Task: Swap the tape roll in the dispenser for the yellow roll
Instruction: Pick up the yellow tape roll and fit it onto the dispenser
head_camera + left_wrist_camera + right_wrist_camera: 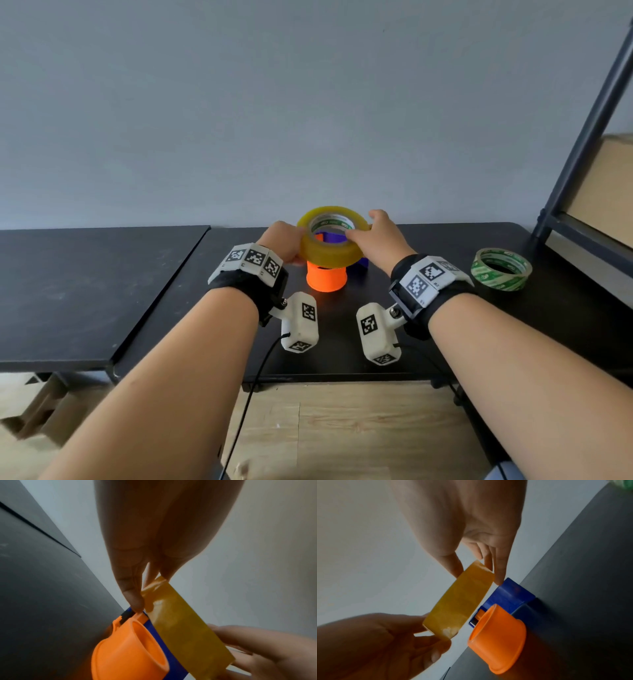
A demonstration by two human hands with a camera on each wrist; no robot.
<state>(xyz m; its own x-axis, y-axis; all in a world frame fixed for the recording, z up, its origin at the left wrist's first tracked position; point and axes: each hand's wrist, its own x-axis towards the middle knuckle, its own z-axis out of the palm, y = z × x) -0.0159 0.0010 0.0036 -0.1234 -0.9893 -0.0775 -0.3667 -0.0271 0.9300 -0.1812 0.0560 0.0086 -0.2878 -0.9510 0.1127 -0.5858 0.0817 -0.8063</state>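
Hands are holding the yellow roll (pixel 329 240) just above the dispenser's orange hub (pixel 326 279), one at each side; the left hand (pixel 282 245) is pinching the near-left rim between thumb and fingers, and the right hand (pixel 375 238) is gripping the far-right rim with curled fingers. Both are closed on the roll, neither resting on the table (pixel 445 329). The roll is lying roughly flat but tilted, its far edge riding higher; the wrist views are showing a gap between it and the hub's open end, so it is not yet seated. The blue body (pixel 510 599) of the dispenser is standing behind the hub, close to the roll's far edge. The green-printed roll (pixel 501 269) is lying well apart at the right, apparently the one already taken out. Judged from this, the step is threading the core over the hub; doing it well is calling for levelling the roll, centring its hole on the orange rim, and lowering evenly with both hands; a tilted approach is likely to catch the core on the lip or nudge the unheld dispenser.
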